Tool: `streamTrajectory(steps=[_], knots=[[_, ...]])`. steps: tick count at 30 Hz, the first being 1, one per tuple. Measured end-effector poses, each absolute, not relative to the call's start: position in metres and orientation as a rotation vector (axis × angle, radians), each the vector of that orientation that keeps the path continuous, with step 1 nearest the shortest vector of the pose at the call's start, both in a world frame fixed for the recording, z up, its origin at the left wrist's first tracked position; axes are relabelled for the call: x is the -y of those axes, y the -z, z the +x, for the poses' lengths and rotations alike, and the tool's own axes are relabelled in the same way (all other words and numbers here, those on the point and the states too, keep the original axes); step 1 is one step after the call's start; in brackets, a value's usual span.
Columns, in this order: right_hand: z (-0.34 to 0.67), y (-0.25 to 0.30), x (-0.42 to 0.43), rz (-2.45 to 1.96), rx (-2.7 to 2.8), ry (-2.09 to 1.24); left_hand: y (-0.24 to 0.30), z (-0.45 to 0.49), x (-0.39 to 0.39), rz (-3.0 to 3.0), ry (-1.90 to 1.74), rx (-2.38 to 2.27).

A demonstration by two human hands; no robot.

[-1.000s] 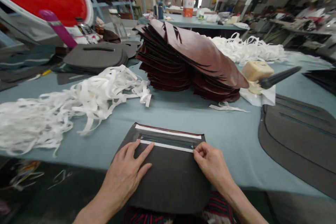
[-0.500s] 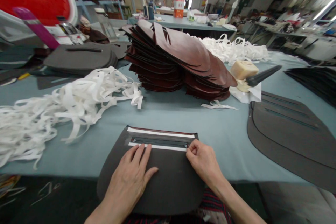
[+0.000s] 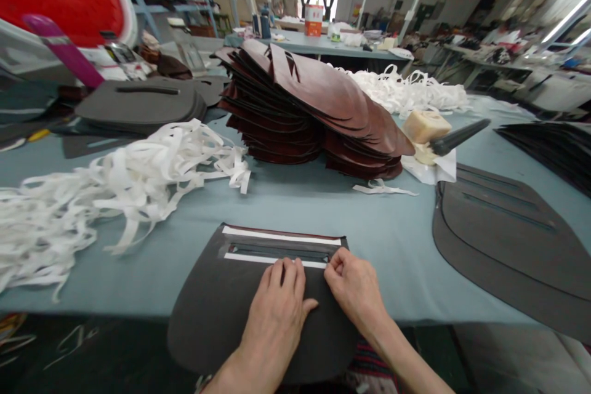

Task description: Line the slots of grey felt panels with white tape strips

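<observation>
A dark grey leather panel (image 3: 217,314) lies at the near table edge, overhanging toward me. It has a slot with two white tape strips (image 3: 277,237) along it. My left hand (image 3: 277,314) lies flat on the panel just below the lower strip, fingers together. My right hand (image 3: 353,286) pinches the right end of the lower white strip between thumb and fingers, touching my left hand's fingertips.
A heap of white peeled strips (image 3: 115,184) covers the left of the table. A tall stack of maroon leather pieces (image 3: 318,104) stands behind. Grey panels (image 3: 508,240) lie at right, with a hammer (image 3: 443,132) near them. A person stands far back.
My left hand has slid right along the panel until it meets my right hand. The right hand stays at the strip's end.
</observation>
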State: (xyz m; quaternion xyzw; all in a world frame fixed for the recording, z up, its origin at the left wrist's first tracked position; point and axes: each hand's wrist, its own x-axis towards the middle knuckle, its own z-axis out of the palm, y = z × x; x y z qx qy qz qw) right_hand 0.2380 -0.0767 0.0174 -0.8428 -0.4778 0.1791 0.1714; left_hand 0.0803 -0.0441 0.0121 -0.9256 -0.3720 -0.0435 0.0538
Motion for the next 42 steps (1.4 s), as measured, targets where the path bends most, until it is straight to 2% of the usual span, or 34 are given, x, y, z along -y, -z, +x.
streamTrajectory(steps=[11,15,19,22,25,28,31,34,38,42], knots=[[0.244,-0.014,0.072,-2.367,1.39,-0.603,-0.001,0.098,0.057,-2.949,0.243,1.074],[0.25,-0.014,0.071,-2.341,1.515,-0.645,-0.011,0.079,0.043,-3.103,0.428,1.11],[0.246,-0.018,0.065,-2.218,1.693,-0.63,-0.014,0.021,0.005,-2.782,0.824,1.634],[0.225,-0.018,0.054,-1.936,1.855,-0.49,-0.005,-0.027,-0.019,-2.424,0.892,2.063],[0.202,-0.013,0.04,-1.584,2.036,-0.28,-0.003,-0.051,-0.029,-2.601,0.886,2.297],[0.192,-0.003,0.03,-1.493,2.109,-0.134,-0.019,-0.054,-0.034,-2.821,1.015,2.412],[0.199,0.004,0.029,-1.522,2.094,-0.101,-0.042,-0.05,-0.048,-2.888,1.241,2.358],[0.209,0.007,0.033,-1.542,2.055,-0.076,-0.052,-0.048,-0.068,-2.859,1.285,2.246],[0.211,0.011,0.036,-1.608,2.006,-0.023,-0.033,-0.041,-0.073,-2.669,1.178,1.962],[0.196,0.016,0.027,-1.662,2.018,0.036,-0.002,-0.029,-0.051,-2.752,1.044,1.828]])
